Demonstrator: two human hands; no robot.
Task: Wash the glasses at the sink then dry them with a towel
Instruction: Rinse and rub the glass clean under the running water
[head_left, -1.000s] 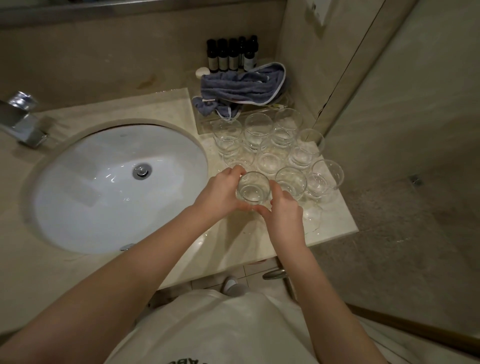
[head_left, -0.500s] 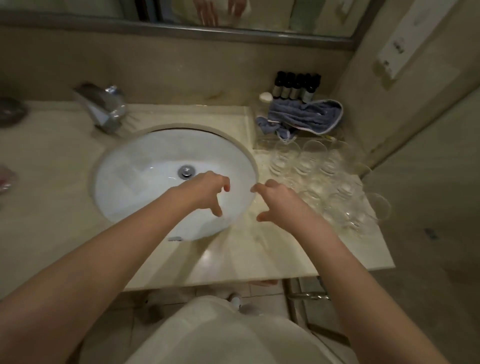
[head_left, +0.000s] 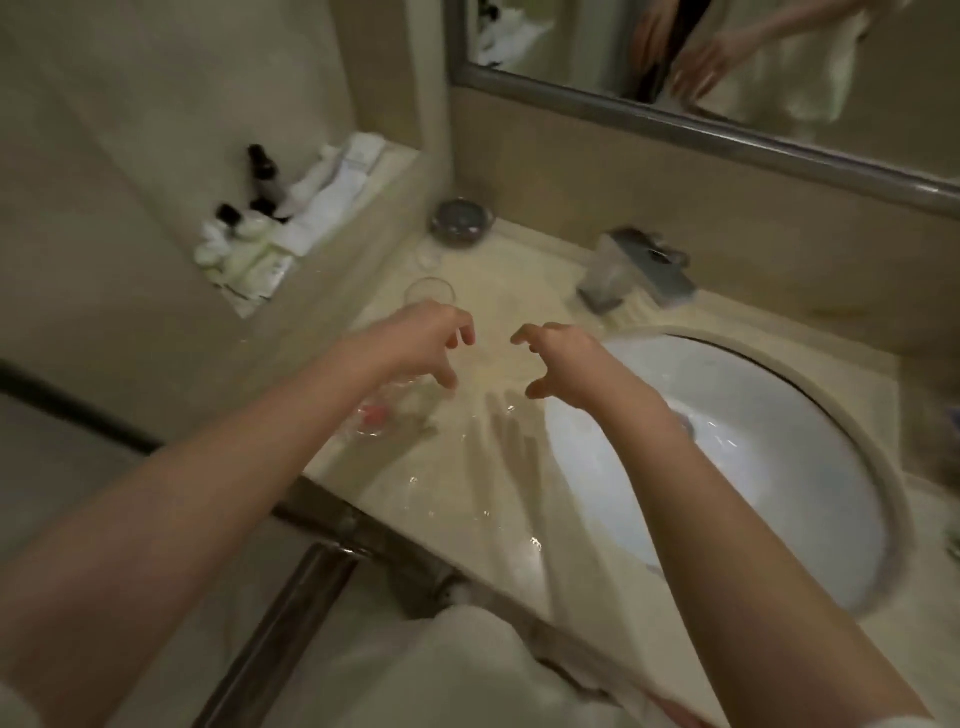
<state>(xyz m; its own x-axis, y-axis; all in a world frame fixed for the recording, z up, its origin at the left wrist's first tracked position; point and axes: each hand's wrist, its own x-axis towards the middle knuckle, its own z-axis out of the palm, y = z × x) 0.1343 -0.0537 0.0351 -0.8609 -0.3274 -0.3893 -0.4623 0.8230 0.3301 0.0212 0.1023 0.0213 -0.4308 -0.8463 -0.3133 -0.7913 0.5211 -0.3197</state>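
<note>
From my remote feed I see a beige stone table (head_left: 498, 312) running along a tiled wall, with a framed mirror (head_left: 727, 67) above it and a white oval sink (head_left: 753, 457) set into its right part. A chrome faucet (head_left: 639, 270) stands behind the sink, a side ledge (head_left: 332, 228) on the left carries small dark-capped bottles (head_left: 262, 174) and white packets, and a little dark dish (head_left: 461, 221) sits in the back corner. Compared with half a second ago, the view has swung hard to the left: the cluster of glasses and the blue towel on the right end of the table have gone out of sight, and the sink now lies right of centre. Both hands are empty, as before. The left hand (head_left: 421, 338) hovers over the table with fingers curled and spread, clasping nothing; the right hand (head_left: 566, 358) mirrors it near the sink's left rim, also loosely clawed and empty. One clear glass (head_left: 429, 292) stands on the table just beyond the left hand, apart from the fingers. Another blurred glass object (head_left: 387, 410) with a pinkish tint lies below the left wrist; I cannot tell its exact shape.
</note>
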